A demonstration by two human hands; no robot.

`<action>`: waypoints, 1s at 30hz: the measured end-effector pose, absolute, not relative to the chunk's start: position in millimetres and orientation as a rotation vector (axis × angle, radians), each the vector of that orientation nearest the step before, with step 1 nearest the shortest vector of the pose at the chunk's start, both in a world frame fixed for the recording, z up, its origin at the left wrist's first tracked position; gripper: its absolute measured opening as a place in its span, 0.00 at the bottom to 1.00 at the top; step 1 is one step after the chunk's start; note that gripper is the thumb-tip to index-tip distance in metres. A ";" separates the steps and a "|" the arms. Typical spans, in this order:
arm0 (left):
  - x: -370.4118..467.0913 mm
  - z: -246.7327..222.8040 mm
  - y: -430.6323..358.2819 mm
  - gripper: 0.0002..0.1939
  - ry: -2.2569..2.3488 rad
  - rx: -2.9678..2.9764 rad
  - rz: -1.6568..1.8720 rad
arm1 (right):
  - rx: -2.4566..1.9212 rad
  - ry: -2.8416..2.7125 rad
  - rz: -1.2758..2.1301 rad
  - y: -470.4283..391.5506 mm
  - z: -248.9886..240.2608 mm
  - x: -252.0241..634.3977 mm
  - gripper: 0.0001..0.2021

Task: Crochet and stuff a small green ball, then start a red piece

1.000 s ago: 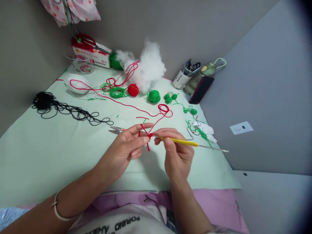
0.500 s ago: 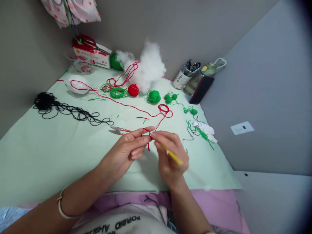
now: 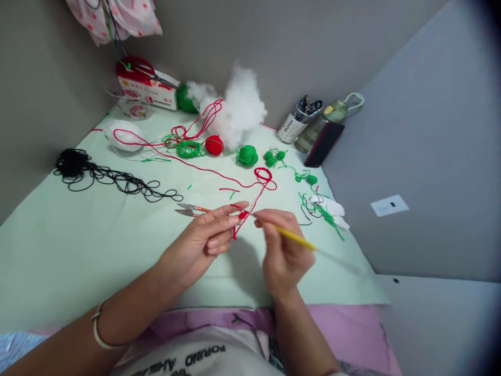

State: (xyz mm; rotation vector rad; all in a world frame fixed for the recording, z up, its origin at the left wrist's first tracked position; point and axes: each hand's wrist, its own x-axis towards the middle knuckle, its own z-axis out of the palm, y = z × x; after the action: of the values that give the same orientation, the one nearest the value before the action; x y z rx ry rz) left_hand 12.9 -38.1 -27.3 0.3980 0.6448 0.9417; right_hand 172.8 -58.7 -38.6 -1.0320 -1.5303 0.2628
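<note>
Between thumb and fingers, my left hand [image 3: 209, 232] pinches a small red crochet piece [image 3: 243, 214], with red yarn [image 3: 261, 193] running over the index finger and back to a loose coil on the table. A yellow-handled crochet hook [image 3: 295, 238] is gripped in my right hand [image 3: 287, 250], its thin metal tip pointing left at the red piece. Whether the tip sits inside a loop is too small to tell. Just beyond my left hand lie thread snips [image 3: 191, 210] with orange handles, partly covered by the fingers.
Black yarn [image 3: 72, 163] trails across the left of the table. Farther back are white stuffing [image 3: 240, 104], a red ball [image 3: 214, 145], a green ball [image 3: 248, 155] and a boxed item [image 3: 148, 91] with scissors on top. A pen cup [image 3: 291, 128], bottle and phone [image 3: 324, 145] stand at right.
My right hand has moved a little right and down, drawing the hook away from my left fingers. More of the red piece shows now. My left hand stays nearly in place.
</note>
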 end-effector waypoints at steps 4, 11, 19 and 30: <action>11.6 -22.8 -37.5 0.20 0.701 0.496 0.999 | -1.025 -1.301 0.667 -55.9 -32.7 173.6 0.11; 18.7 -22.9 -43.8 0.23 0.775 0.627 1.017 | -1.043 -1.592 0.323 -57.3 -34.4 166.5 0.10; 15.2 -27.6 -42.5 0.14 0.725 0.623 0.998 | -0.990 -1.227 0.880 -53.7 -36.2 176.4 0.08; 12.4 -27.6 -42.1 0.11 0.747 0.620 1.014 | -1.031 -1.133 0.825 -54.9 -35.1 173.7 0.09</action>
State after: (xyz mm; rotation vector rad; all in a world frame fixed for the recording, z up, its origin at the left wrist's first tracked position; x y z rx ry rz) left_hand 12.4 -42.1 -27.6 0.6195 0.7468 1.0138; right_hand 173.7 -54.9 -35.1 -1.0314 -1.1330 0.8246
